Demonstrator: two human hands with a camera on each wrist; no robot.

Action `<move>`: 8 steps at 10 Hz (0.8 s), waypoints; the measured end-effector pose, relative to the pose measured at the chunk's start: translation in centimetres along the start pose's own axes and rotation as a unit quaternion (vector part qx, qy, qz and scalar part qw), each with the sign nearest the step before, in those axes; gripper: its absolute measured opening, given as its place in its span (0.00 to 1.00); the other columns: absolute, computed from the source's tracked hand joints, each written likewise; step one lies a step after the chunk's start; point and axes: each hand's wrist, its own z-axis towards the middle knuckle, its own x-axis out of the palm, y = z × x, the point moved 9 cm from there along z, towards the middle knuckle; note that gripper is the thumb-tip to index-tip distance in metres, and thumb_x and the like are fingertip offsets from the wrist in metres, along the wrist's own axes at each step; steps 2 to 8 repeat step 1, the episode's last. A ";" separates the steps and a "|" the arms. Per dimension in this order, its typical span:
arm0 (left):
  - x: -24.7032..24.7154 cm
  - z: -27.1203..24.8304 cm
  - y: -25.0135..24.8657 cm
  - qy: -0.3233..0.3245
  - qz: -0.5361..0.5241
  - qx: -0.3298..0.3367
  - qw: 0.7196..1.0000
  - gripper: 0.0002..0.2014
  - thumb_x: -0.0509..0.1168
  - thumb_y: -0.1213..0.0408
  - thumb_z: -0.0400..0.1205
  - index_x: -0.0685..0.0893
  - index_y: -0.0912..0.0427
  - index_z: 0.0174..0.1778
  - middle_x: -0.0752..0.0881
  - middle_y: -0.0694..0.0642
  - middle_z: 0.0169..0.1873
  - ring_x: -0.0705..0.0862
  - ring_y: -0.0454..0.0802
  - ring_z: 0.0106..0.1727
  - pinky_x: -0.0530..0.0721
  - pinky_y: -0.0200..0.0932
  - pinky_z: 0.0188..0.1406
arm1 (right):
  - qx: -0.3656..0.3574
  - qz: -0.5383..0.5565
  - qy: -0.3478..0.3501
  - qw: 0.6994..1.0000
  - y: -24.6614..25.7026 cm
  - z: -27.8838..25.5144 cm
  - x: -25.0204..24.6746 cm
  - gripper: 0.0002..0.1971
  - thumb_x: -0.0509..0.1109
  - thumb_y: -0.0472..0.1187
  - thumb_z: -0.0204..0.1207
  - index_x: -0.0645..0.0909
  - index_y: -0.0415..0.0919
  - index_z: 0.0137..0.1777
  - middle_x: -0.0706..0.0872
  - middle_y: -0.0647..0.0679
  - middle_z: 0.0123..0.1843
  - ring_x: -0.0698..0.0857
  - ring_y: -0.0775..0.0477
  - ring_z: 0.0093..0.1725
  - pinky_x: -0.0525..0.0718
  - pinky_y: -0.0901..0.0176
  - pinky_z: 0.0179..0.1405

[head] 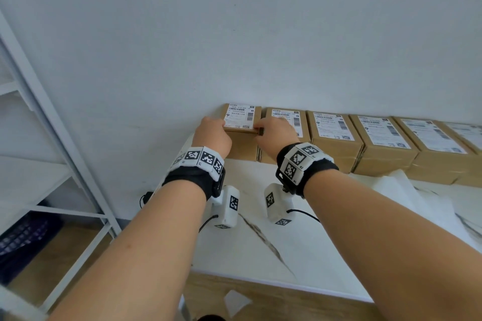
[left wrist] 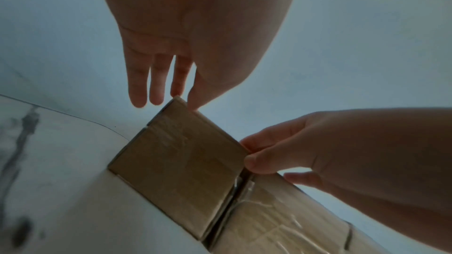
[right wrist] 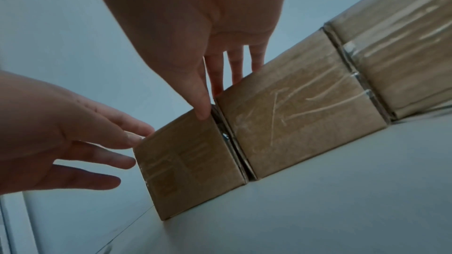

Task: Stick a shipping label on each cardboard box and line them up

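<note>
Head view: end box being seated in row

Your left hand (head: 212,135) and right hand (head: 273,135), fingers extended, press the leftmost labelled brown cardboard box (head: 242,133) on the white marble table (head: 260,242). Square it flush against the neighbouring labelled box (head: 285,135).

Bright, even, soft-shadowed head view with wide-angle edge bending; both wrist views dim, bluish, slightly blurred.

A white marble-patterned counter (head: 307,255) carries a row of labelled cardboard boxes (head: 336,138) against the wall, running rightward from the fingers (left wrist: 156,92); crumpled white paper (head: 407,195) lies on it right of the fingers, nearer the person
</note>
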 end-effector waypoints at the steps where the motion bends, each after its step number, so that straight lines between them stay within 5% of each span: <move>1: -0.4 -1.2 -1.0 -0.015 0.002 0.004 1.000 0.23 0.55 0.72 0.80 0.76 0.58 0.72 0.72 0.62 0.69 0.74 0.62 0.68 0.75 0.50 0.65 | 0.005 0.052 -0.027 0.998 -0.7 -0.8 -1.1 0.19 0.61 0.32 0.77 0.83 0.43 0.64 0.82 0.43 0.64 0.77 0.40 0.66 0.79 0.46 0.64; 8: -0.4 -1.2 -1.0 -0.015 0.002 0.004 1.000 0.23 0.55 0.72 0.80 0.76 0.58 0.72 0.72 0.62 0.69 0.74 0.62 0.68 0.75 0.50 0.65 | 0.005 0.052 -0.027 0.998 -0.7 -0.8 -1.1 0.19 0.61 0.32 0.77 0.83 0.43 0.64 0.82 0.43 0.64 0.77 0.40 0.66 0.79 0.46 0.64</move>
